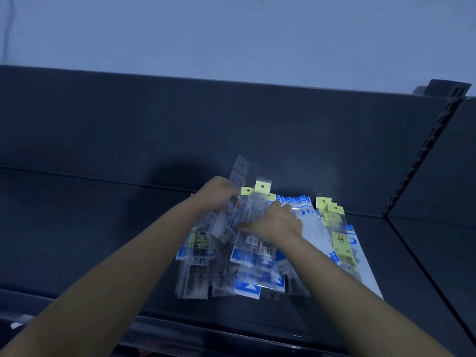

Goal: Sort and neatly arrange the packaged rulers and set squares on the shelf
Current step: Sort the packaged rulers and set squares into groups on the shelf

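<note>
Dark shelf (103, 228), dim bluish light. Pile of packaged rulers and set squares (257, 266) lies loose on the shelf, right of centre, packets overlapping and fanned at odd angles.

My left hand (219, 194) is at the back left of the pile, fingers curled round a clear packet (239, 171) that stands tilted, its hang-tab end up against the back panel (180, 119).

My right hand (277, 222) rests on top of the pile, thumb stretched out to the left. Its fingers bend forward over the packets; I cannot tell whether they pinch one or only press.

Just behind the hands, yellow hang-tabs (262, 186) stick up. Blue-and-white packets (260, 284) lie at the near edge of the pile. Yellow-labelled packets (340, 243) lie along the right side.

Slotted upright (425, 150) at the shelf's right end. Pale wall (231, 34) above the back panel.
</note>
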{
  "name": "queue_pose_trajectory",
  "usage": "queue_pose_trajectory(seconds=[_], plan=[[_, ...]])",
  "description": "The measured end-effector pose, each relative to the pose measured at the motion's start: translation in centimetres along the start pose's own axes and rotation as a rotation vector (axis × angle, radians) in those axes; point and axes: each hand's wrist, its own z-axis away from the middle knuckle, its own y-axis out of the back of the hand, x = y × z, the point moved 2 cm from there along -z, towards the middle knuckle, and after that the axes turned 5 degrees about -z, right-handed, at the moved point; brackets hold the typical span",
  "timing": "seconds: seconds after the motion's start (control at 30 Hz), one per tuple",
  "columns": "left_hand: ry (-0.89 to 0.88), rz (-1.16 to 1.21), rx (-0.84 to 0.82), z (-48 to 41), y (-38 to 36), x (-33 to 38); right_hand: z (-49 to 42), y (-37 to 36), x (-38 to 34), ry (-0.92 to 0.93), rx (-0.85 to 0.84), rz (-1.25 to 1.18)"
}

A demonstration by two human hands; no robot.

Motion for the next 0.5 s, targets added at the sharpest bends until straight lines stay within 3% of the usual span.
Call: queue_pose_trajectory(seconds=[0.33, 0.5], plan=[[-0.075, 0.107, -0.065, 0.4, -0.4, -0.3, -1.1, 0.5, -0.5, -0.03, -0.212, -0.57], [-0.048, 0.144, -0.077, 0.5, 0.2, -0.6, -1.7, 1.8, 0.9, -0.046, -0.301, -0.639]])
